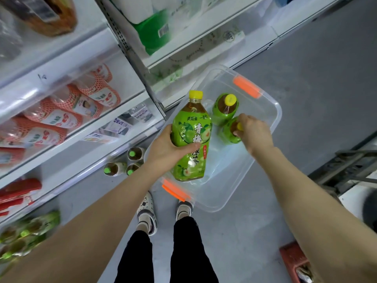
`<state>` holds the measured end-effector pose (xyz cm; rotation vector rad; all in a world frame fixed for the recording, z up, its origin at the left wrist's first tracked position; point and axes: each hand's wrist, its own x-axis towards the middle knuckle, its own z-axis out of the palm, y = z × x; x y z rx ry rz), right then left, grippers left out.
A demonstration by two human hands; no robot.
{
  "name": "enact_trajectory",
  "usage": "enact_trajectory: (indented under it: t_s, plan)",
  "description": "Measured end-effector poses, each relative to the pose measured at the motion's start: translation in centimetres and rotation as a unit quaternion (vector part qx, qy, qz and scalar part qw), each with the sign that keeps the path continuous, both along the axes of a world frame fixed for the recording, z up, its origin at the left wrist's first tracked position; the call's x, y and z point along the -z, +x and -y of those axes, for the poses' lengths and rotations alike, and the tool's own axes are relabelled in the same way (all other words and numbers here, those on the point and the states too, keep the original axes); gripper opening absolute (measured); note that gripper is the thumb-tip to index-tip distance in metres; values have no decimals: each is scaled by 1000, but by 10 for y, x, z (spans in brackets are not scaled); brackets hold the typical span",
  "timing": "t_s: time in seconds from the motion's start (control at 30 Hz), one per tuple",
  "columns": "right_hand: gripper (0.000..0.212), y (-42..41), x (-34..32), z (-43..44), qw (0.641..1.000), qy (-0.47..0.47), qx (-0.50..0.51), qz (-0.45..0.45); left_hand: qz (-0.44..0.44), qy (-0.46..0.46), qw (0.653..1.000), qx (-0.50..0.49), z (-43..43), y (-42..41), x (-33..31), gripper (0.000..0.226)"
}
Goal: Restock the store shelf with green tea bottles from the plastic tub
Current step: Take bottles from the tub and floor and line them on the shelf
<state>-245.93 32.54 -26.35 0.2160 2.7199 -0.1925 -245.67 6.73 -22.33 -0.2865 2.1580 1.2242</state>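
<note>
My left hand [166,147] grips a large green tea bottle [191,137] with a yellow cap around its middle, holding it above the clear plastic tub [271,127] on the floor. Two more green tea bottles stand upright in the tub. My right hand [254,131] closes its fingers round the neck and yellow cap of the nearer one [228,133]. The other bottle [225,108] stands free just behind it. The white store shelf [85,129] runs along the left.
The tub has orange handles [246,86] at both ends. Small green-capped bottles [130,162] stand on the bottom shelf at floor level. Red-and-white packs [61,117] fill the shelf above. My feet [165,211] are just before the tub. A red crate [293,260] sits at lower right.
</note>
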Motion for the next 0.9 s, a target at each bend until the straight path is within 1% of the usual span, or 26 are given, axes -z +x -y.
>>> enact_trajectory:
  t_s: [0.1,0.17,0.23,0.3,0.33,0.4,0.47,0.5,0.57,0.67,0.77,0.83,0.9]
  plan:
    - [35,9,-2,25,999,37,-2,-2,7,1,1000,-4,2,-1,-5,82]
    - [40,14,-1,42,999,41,-5,-7,11,10,1000,-13,4,-2,-8,82]
    - [42,20,5,52,999,-5,15,-40,15,19,999,-30,6,-5,-10,80]
    - [48,27,16,53,992,-90,51,-68,24,29,998,-44,10,-6,-11,74]
    - [57,31,22,50,987,-129,68,-64,28,35,998,-50,11,-7,-12,67]
    - [85,35,32,39,976,-189,104,-18,31,46,996,-64,14,-8,-14,54]
    - [110,37,39,32,973,-194,112,60,38,59,994,-79,16,-9,-17,47]
    - [115,37,42,31,971,-194,109,89,45,69,993,-87,17,-9,-17,47]
    - [114,36,50,34,969,-204,104,92,55,92,989,-101,20,-9,-15,56]
    - [103,29,58,38,965,-225,128,31,60,108,988,-98,29,-10,-10,71]
    - [97,24,65,44,952,-259,161,-13,58,114,987,-94,37,-10,-5,77]
    - [97,21,69,50,941,-282,184,-23,58,120,986,-101,42,-9,-4,78]
    - [97,14,69,55,943,-284,175,-23,61,128,984,-107,45,-7,-4,78]
